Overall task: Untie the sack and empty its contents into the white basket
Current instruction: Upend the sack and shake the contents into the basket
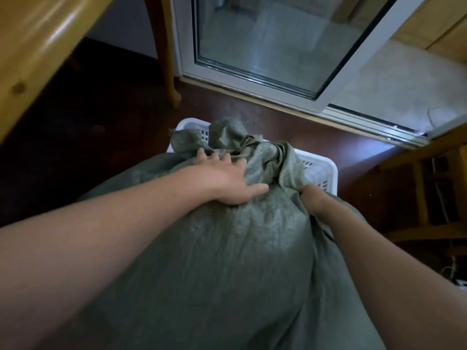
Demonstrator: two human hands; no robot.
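A large grey-green woven sack (240,261) was seen filling the foreground, its tied neck laid over the near rim of the white basket (326,170). The left hand (225,180) was pressed flat on the sack just below the neck (fingers straight and spread). A fold of the sack was gripped by the right hand (313,200). The neck was held closed by a knotted cord (242,150).

Only one camera here, worn on the person's head: a wide lens looking forward and steeply down. It hangs close over the sack (240,261), which fills the lower frame; the white basket (324,169), floor (290,127) and glass door (265,46) lie farther off, toward the top.
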